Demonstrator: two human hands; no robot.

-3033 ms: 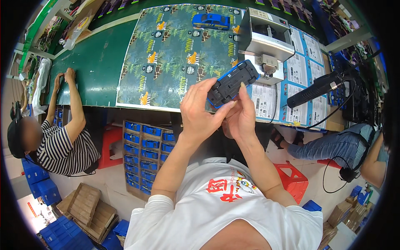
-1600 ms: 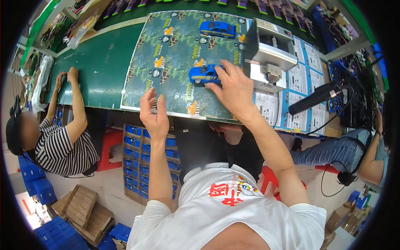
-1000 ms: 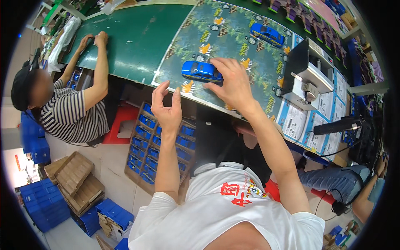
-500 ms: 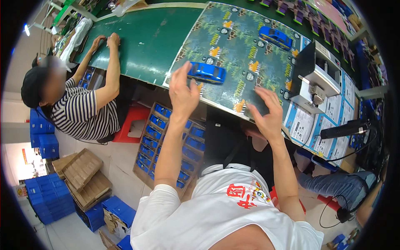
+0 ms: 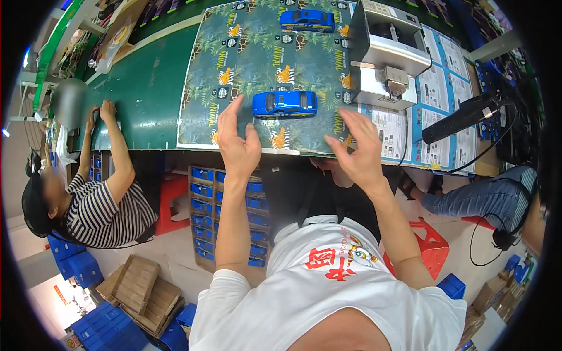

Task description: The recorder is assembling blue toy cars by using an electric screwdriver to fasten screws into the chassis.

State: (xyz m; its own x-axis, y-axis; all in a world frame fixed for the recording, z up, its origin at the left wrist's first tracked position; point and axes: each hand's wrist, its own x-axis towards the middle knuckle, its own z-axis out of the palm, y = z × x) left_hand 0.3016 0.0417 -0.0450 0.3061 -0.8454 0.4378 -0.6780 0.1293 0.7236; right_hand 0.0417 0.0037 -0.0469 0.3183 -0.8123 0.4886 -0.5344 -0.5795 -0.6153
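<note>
A blue toy car (image 5: 285,105) stands on the patterned sheet (image 5: 202,111), side-on near the table's front edge. To its left is my left hand (image 5: 239,137), open, thumb and fingers apart, holding nothing. My right hand (image 5: 360,146) is open at the car's right, its fingers spread above the sheet's front edge. A gap shows between each hand and the car. Farther back on the same sheet stands a second blue toy car (image 5: 307,21), out of reach of both hands.
A grey metal machine (image 5: 389,58) stands on the right, with a black handheld tool (image 5: 459,120) beside it. Left, a person in a striped shirt (image 5: 111,213) works at the green table (image 5: 149,88). Below the edge is a box of blue toy cars (image 5: 202,219). A red stool (image 5: 430,248) stands right.
My view has turned, so the table now lies more level. My left hand, earlier at the near car's left end, is now apart from it. Both hands remain open.
</note>
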